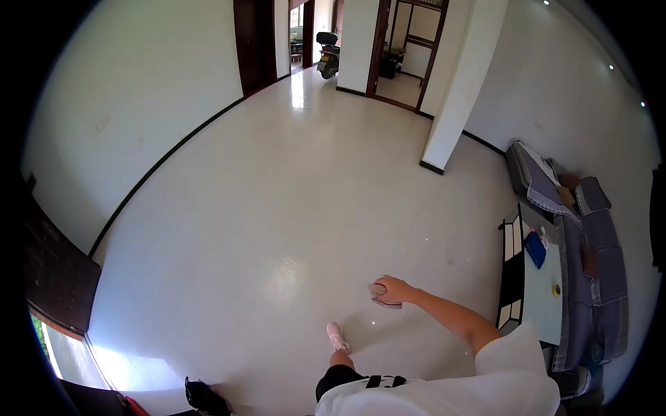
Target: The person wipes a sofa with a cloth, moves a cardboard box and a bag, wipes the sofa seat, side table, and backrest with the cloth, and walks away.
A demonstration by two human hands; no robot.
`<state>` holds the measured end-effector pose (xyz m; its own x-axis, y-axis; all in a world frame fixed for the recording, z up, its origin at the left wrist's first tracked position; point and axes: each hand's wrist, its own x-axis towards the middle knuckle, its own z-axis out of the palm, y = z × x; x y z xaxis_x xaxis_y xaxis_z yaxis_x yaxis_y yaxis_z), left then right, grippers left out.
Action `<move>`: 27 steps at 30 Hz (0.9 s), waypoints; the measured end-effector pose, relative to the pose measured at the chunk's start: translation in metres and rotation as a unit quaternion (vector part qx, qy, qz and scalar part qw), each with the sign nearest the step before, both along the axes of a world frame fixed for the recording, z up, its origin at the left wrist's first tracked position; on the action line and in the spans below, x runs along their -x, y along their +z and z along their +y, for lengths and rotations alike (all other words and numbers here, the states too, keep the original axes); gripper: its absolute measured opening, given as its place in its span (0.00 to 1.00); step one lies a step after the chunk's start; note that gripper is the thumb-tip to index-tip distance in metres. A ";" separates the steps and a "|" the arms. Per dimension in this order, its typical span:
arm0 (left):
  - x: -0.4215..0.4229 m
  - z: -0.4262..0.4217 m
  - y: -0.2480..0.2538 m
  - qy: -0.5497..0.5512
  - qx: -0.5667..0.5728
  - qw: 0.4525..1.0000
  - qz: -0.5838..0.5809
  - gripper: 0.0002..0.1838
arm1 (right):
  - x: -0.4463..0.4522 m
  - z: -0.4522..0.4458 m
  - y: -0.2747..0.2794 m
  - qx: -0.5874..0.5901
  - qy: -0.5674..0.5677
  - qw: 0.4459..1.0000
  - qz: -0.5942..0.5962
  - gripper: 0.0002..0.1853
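My right hand [397, 288] is held out over the pale tiled floor [277, 208], its fingers closed around a small greyish-beige cloth-like thing [377, 290]. Part of that thing shows at the fingertips and below the palm; its exact kind is too small to make out. Below the hand, one of my feet in a pink shoe [336, 336] is on the floor. My left hand does not appear in this view.
On the right, a low table [544, 305] bears a blue item [535, 249] and a yellow roll [556, 290], beside a grey sofa [603, 277]. A white pillar [461, 90] stands ahead. A scooter [328, 55] is by a far doorway; a black bag-like item [202, 396] lies bottom left.
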<state>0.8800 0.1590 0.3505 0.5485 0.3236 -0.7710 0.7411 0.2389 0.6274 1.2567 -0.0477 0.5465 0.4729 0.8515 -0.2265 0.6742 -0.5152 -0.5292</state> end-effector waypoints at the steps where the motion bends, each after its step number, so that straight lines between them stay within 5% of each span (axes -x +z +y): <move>1: -0.033 0.021 0.000 -0.010 -0.008 1.000 -0.006 0.16 | -0.032 -0.013 -0.025 -0.044 -0.053 0.998 0.001 0.28; 3: -0.099 0.068 0.005 -0.037 -0.022 0.999 -0.016 0.16 | -0.078 -0.046 -0.067 -0.060 -0.239 0.939 0.239 0.28; 5: -0.169 0.107 0.013 -0.071 -0.025 0.997 -0.020 0.16 | -0.080 -0.090 -0.080 0.013 -0.390 0.881 0.268 0.23; 7: -0.239 0.138 0.024 -0.111 -0.023 0.993 -0.014 0.16 | -0.065 -0.164 -0.116 0.158 -0.318 0.931 0.081 0.28; 9: -0.304 0.168 0.031 -0.150 -0.026 0.988 -0.008 0.16 | -0.049 -0.220 -0.116 0.326 -0.254 0.881 0.229 0.20; 12: -0.382 0.216 0.028 -0.193 -0.039 0.980 0.014 0.16 | -0.011 -0.307 -0.128 0.318 -0.061 0.941 0.094 0.14; 16: -0.455 0.273 0.000 -0.195 -0.052 0.977 0.065 0.17 | -0.100 -0.301 -0.138 0.363 -0.204 0.883 0.218 0.12; 18: -0.464 0.294 -0.009 -0.181 -0.062 0.975 0.114 0.17 | -0.204 -0.251 -0.184 0.304 -0.202 0.905 0.220 0.13; 20: -0.464 0.303 -0.010 -0.193 -0.079 0.963 0.169 0.17 | -0.343 -0.176 -0.262 0.119 -0.061 0.983 0.124 0.15; 22: -0.471 0.320 -0.012 -0.270 -0.173 0.930 0.181 0.17 | -0.485 -0.003 -0.202 0.161 -0.293 0.906 0.258 0.15; 24: -0.514 0.360 -0.002 -0.213 -0.343 0.905 0.132 0.17 | -0.599 0.162 -0.126 0.081 -0.344 0.906 0.232 0.16; 25: -0.556 0.390 0.032 -0.107 -0.422 0.897 0.076 0.17 | -0.660 0.221 -0.154 -0.011 -0.309 0.938 0.154 0.23; 27: -0.677 0.449 0.187 0.102 -0.454 0.879 -0.106 0.16 | -0.725 0.356 -0.079 -0.082 -0.264 0.929 0.248 0.20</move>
<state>1.5567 0.6081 0.5373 0.5087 0.8604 -0.0314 0.5838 -0.3179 0.7470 1.9818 0.3085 0.4677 0.7053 0.5735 -0.4166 0.0027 -0.5899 -0.8075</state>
